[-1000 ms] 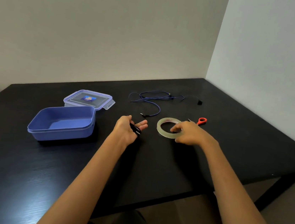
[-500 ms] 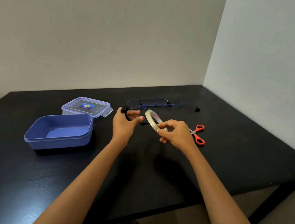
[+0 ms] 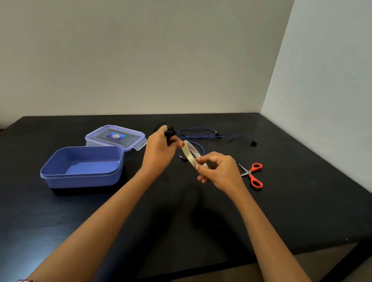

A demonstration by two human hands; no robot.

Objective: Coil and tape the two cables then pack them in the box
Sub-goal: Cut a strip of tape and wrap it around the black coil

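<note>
1. Black table (image 3: 292,182) in a corner of two pale walls is what I'm looking at, with both hands raised above its middle.
2. The left hand (image 3: 158,156) has its fingers (image 3: 171,142) curled round a small bundle of black cable (image 3: 169,133). A thin loop pokes out at the top, and I see no tape on the bundle.
3. The right hand (image 3: 220,172) pinches the near rim of the tape roll (image 3: 188,154) between thumb and fingers (image 3: 209,159). The roll stands on edge between the hands, its far rim reaching a left fingertip. I cannot tell whether a free end has been peeled.
4. Just behind the hands, the blue cable (image 3: 195,134) lies loose and sprawled on the table, uncoiled.
5. The orange-handled scissors (image 3: 253,174) lie on the table to the right of the right hand, with nothing touching them.
6. Off to the left, the blue box (image 3: 83,168) sits open with nothing visible inside, and its lid (image 3: 115,136) lies flat right behind it.
7. My read is that we're early in the task. One cable looks coiled and its taping is only starting. That strip still has to be wrapped and cut, then the blue cable needs coiling and taping. Neither cable is in the box yet.
</note>
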